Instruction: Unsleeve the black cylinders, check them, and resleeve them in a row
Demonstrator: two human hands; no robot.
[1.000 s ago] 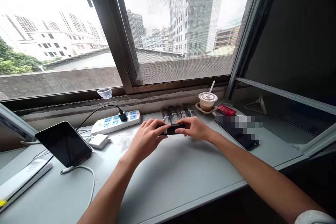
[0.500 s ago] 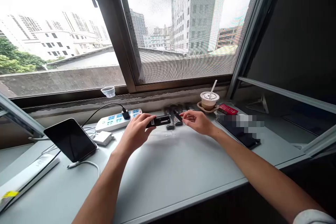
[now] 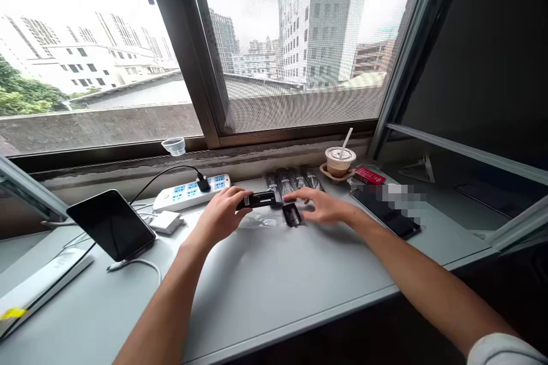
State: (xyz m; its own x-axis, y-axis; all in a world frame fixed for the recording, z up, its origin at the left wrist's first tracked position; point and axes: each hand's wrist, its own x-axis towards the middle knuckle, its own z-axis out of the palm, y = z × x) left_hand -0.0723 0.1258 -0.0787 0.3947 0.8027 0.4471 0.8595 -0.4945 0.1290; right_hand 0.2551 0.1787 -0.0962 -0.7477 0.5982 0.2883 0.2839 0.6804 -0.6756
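My left hand [image 3: 225, 208] is closed on the end of a slim black device [image 3: 262, 199], held level above the desk with a small white label near my fingers. It resembles a remote control, though I cannot tell its exact kind. A small black cover-like piece [image 3: 292, 215] lies on the desk to its right, showing a hollow face. Beside and just above that piece, my right hand [image 3: 321, 205] has its fingers apart and grips nothing. Several black items in clear plastic wraps [image 3: 286, 181] lie behind both hands. Clear plastic film [image 3: 261, 220] rests below the device.
A drink cup with a straw [image 3: 340, 162] stands back right, near a red box [image 3: 370, 175] and a dark tablet [image 3: 385, 214]. On the left are a power strip [image 3: 192, 194], a white charger [image 3: 166, 222] and a propped tablet [image 3: 111, 225]. A plastic cup [image 3: 173, 146] sits by the window.
My right hand has let go of the small black piece, which now lies on the desk, and its fingers have spread. My left hand still holds the black device.
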